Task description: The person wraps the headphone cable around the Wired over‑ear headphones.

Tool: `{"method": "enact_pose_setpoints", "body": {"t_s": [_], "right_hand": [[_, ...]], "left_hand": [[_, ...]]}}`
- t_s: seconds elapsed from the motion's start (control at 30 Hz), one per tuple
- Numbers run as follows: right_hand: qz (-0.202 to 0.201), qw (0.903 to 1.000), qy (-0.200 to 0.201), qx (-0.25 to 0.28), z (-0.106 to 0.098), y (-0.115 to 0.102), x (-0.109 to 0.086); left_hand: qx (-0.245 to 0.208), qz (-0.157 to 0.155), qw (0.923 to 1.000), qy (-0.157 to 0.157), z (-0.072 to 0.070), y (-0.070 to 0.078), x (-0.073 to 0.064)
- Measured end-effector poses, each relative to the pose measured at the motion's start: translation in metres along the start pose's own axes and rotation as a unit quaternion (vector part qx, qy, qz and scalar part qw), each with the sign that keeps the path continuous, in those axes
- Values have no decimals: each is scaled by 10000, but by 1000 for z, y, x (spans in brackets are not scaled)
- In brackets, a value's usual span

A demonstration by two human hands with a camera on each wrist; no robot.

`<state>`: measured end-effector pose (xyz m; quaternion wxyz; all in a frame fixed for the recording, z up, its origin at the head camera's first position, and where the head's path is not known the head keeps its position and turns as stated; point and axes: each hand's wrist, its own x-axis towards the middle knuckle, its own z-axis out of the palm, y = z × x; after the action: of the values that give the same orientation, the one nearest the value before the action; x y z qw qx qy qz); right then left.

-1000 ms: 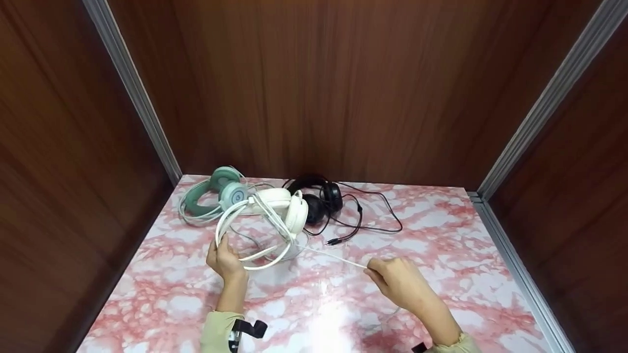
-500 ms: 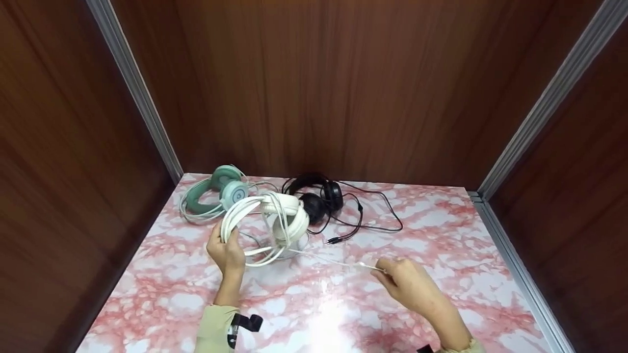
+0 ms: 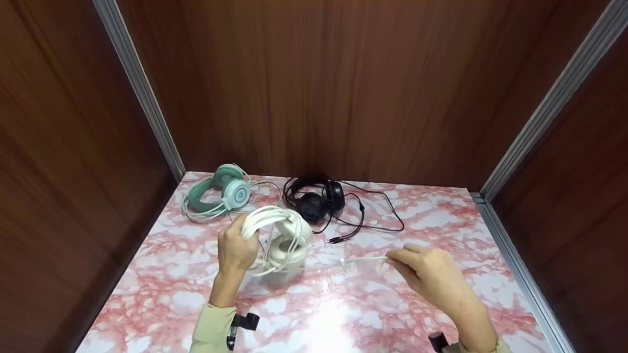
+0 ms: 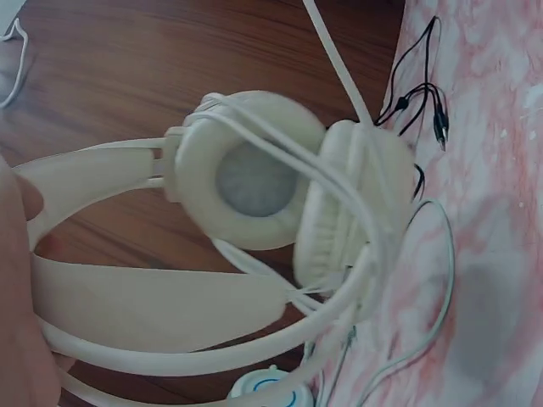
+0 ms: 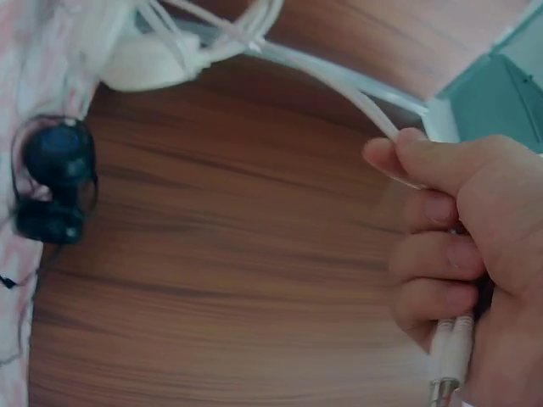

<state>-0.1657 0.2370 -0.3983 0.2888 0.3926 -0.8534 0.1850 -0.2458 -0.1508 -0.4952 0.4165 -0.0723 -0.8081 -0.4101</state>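
My left hand (image 3: 238, 250) grips the headband of white over-ear headphones (image 3: 293, 235), held up over the front middle of the table. Loops of their white cord wrap around the ear cups (image 4: 254, 182), which face partly towards the left wrist camera. Off to the right, my right hand (image 3: 439, 277) pinches the white cable (image 3: 368, 258) between thumb and forefinger, and it stretches from there towards the headphones. In the right wrist view, two white audio plugs (image 5: 451, 356) stick out below the curled fingers. My left palm hides part of the headband.
Mint-green headphones (image 3: 235, 193) lie at the back left with their cord around them. Beside them, black headphones (image 3: 314, 206) rest near the back panel, their black cord (image 3: 387, 206) trailing right. Brown wooden panels (image 3: 314, 88) enclose the pink marbled table (image 3: 171, 299) on three sides.
My right hand has moved to the right, drawing the cable with it. The left hand has shifted slightly right and turned the white headphones, bringing them off the green pair in view.
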Motion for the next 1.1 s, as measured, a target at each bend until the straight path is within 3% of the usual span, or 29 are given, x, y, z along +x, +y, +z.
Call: {"method": "enact_pose_setpoints", "body": {"t_s": [0.17, 0.27, 0.33, 0.4, 0.47, 0.6, 0.63, 0.7, 0.73, 0.77, 0.8, 0.9, 0.93, 0.97, 1.0, 1.03, 1.1], "right_hand": [[-649, 9931, 857, -462, -3, 10, 15], [-884, 9872, 1219, -529, 0, 15, 23], [-962, 9846, 1351, -554, 4, 19, 28], [-951, 9835, 1448, -521, 7, 24, 32], [-863, 9839, 1484, -497, 10, 30, 36], [-615, 9864, 1441, -495, 18, 44, 39], [-539, 9866, 1441, -535, 21, 48, 39], [-353, 9864, 1482, -614, 28, 55, 39], [-243, 9864, 1488, -655, 32, 58, 39], [-139, 9867, 1480, -654, 37, 60, 39], [-28, 9878, 1438, -602, 42, 63, 38], [293, 9933, 1057, -369, 58, 68, 37], [370, 9951, 879, -252, 64, 69, 36], [455, 9965, 693, -125, 70, 70, 34], [535, 9973, 509, -38, 76, 71, 32], [591, 9976, 349, 15, 82, 71, 29], [693, 9974, 83, 199, 95, 71, 19]], "left_hand": [[-229, 99, 9958, -879, -9, 12, -5], [-574, 211, 9856, -1577, -14, 19, -9], [-942, 226, 9743, -2033, -15, 22, -12], [-1425, 130, 9584, -2469, -13, 22, -13], [-2036, -6, 9371, -2836, -9, 19, -14], [-3427, -439, 8819, -3209, -3, 7, -20], [-3796, -572, 8646, -3243, -2, 3, -22], [-4617, -896, 8191, -3284, 1, -3, -26], [-5068, -1061, 7888, -3312, 4, -5, -29], [-5520, -1239, 7535, -3349, 6, -8, -31], [-5970, -1404, 7140, -3377, 9, -9, -34], [-7150, -1929, 5771, -3441, 18, -12, -42], [-7418, -2103, 5363, -3434, 22, -12, -45], [-7634, -2293, 5003, -3382, 25, -10, -47], [-7817, -2457, 4686, -3301, 28, -9, -50], [-7961, -2613, 4422, -3200, 31, -8, -52], [-8165, -2860, 4030, -2984, 37, -4, -57]]}}
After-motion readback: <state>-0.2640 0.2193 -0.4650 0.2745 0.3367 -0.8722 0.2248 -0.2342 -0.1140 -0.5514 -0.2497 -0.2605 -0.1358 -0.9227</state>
